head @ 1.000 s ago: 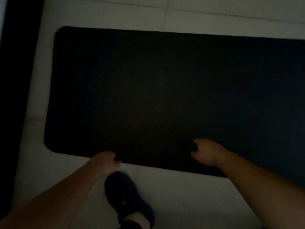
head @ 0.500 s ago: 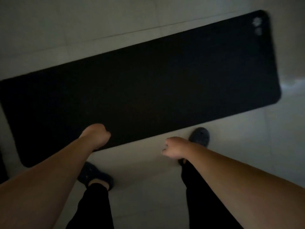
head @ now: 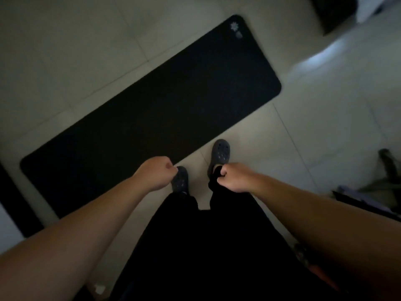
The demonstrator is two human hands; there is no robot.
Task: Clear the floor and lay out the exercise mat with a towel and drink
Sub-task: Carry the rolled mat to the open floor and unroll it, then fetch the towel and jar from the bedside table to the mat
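A black exercise mat [head: 152, 105] lies flat and unrolled on the pale tiled floor, running diagonally from lower left to upper right, with a small light logo near its far right corner. My left hand [head: 155, 173] hovers above the mat's near edge with its fingers curled in and nothing in it. My right hand [head: 233, 178] is also curled shut and empty, held over the floor beside my right foot. No towel or drink shows in this dim view.
My feet in dark clogs [head: 220, 153] stand on the tiles [head: 303, 127] just at the mat's near edge. Dark furniture [head: 334, 14] sits at the top right, and a cluttered dark object [head: 368, 198] lies at the right edge. A dark strip [head: 13, 198] borders the left.
Both hands have let go of the mat's near edge and lifted away from it. The view has risen and turned, so the whole mat and my legs now show.
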